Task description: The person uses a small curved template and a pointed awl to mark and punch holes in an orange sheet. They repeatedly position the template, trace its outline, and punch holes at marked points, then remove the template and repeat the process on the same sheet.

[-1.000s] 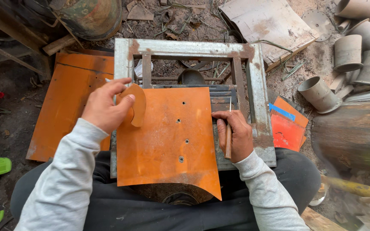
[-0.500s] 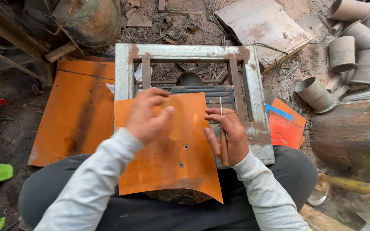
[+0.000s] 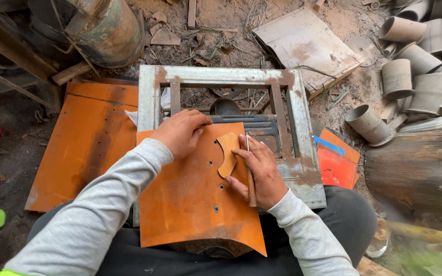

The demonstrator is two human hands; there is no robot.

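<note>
An orange sheet of metal (image 3: 190, 204) with small holes lies across my lap and the rusty steel frame (image 3: 303, 128). My left hand (image 3: 182, 133) rests knuckles-up on the sheet's upper left part, fingers curled, beside a small curved tan template piece (image 3: 228, 153) lying flat on the sheet. My right hand (image 3: 259, 171) presses its fingers against the right edge of that template and grips a thin scriber tool with a wooden handle (image 3: 250, 184), its metal tip pointing away from me.
More orange sheets (image 3: 85, 143) lie on the ground at left. Smaller orange, red and blue pieces (image 3: 336, 161) sit right of the frame. Several grey pipe sections (image 3: 400, 76) lie at upper right, a log (image 3: 415, 171) at right, a rusty drum (image 3: 111, 30) at upper left.
My left hand carried the tan template from the sheet's left edge to its middle and laid it flat. My right hand shifted onto the template with the scriber.
</note>
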